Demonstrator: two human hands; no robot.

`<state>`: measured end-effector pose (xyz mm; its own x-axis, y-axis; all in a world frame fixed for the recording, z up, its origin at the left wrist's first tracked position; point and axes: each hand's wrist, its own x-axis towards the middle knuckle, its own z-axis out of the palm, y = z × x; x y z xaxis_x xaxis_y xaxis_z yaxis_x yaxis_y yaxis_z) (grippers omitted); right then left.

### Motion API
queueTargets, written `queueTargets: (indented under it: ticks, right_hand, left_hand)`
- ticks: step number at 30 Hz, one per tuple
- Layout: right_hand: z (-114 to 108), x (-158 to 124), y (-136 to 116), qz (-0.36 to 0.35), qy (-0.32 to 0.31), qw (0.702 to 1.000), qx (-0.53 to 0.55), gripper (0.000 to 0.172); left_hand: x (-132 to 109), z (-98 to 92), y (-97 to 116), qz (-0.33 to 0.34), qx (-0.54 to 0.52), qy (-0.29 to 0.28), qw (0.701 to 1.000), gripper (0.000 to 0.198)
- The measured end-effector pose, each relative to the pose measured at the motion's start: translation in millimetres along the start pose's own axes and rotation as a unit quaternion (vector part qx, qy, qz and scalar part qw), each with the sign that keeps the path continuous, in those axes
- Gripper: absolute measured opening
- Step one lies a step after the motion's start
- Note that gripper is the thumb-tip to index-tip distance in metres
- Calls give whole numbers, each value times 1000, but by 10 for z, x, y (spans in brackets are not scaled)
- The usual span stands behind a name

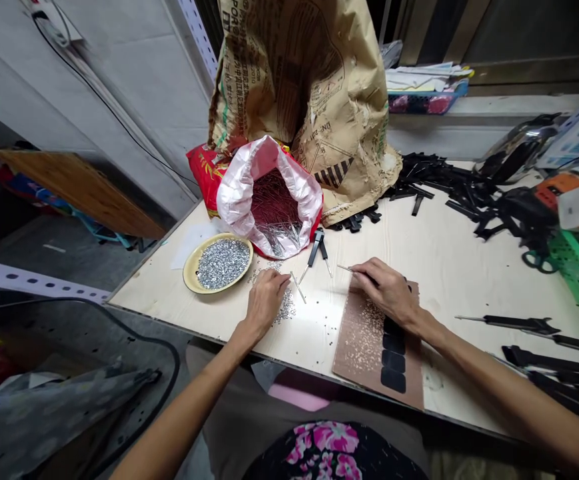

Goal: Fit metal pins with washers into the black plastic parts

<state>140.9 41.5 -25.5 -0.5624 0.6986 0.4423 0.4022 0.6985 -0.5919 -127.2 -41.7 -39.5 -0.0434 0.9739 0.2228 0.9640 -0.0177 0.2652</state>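
My left hand (pixel 265 298) rests on the table with its fingers curled over a small heap of loose silver bits (pixel 284 308), fingertips near a thin metal pin (pixel 298 287). My right hand (pixel 386 291) is pinched on another thin metal pin (pixel 345 269), which sticks out to the left. That hand lies on the top edge of a brown board (pixel 369 340) with black pads along its right side. A yellow dish (pixel 192 267) full of small silver pieces stands to the left. Behind it an open pink-and-white bag (pixel 239 193) holds many long metal pins.
A large brown paper sack (pixel 319 87) stands at the back. Black plastic parts (pixel 449 180) lie scattered at the right rear, more black pieces (pixel 544 363) at the right front. A green basket (pixel 576 277) sits at the right edge. The table's left edge drops to the floor.
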Motion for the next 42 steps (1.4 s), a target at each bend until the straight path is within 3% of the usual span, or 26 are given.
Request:
queueTargets:
  ticks: [5, 8, 13, 19, 21, 22, 23, 25, 26, 27, 29, 33, 42]
  right_hand:
    - [19, -65, -113, -19, -30, 999, -30, 25]
    - [8, -110, -133, -29, -32, 998, -43, 26]
    - [26, -196, -113, -37, -38, 997, -48, 26]
    - [40, -203, -183, -14, -31, 999, -41, 26]
    - [38, -167, -234, 8, -20, 999, -39, 26]
    - [40, -143, -262, 17, -18, 999, -38, 26]
    - [44, -116, -289, 23, -20, 999, -38, 27]
    - [61, -60, -339, 27, -28, 998, -41, 29]
    - [71, -35, -360, 30, -31, 998, -44, 30]
    - [80, -13, -378, 33, -33, 998, -48, 31]
    - [89, 18, -407, 43, -36, 997, -57, 32]
    - [71, 27, -438, 59, -39, 995, -71, 34]
    - [32, -28, -455, 64, -19, 993, -100, 32]
  left_hand:
    - [206, 124, 87, 42, 118, -61, 990, 27]
    - [263, 115, 96, 49, 129, -102, 985, 26]
    - [311, 60, 158, 12, 73, -139, 987, 23]
    - [348, 62, 202, -36, 13, -111, 993, 14]
    - [341, 37, 252, -81, -102, -91, 987, 13]
    - [334, 18, 298, -120, -207, -80, 968, 14]
    - [325, -3, 357, -162, -328, -69, 928, 16]
    - [301, -47, 503, -226, -538, -47, 811, 21]
    - [288, -69, 581, -237, -596, -37, 766, 23]
    - [275, -88, 655, -238, -632, -27, 737, 24]
    - [253, -116, 776, -228, -663, -5, 713, 23]
    - [238, -131, 878, -207, -659, 24, 723, 23]
    - [252, -102, 916, -202, -616, 25, 761, 22]
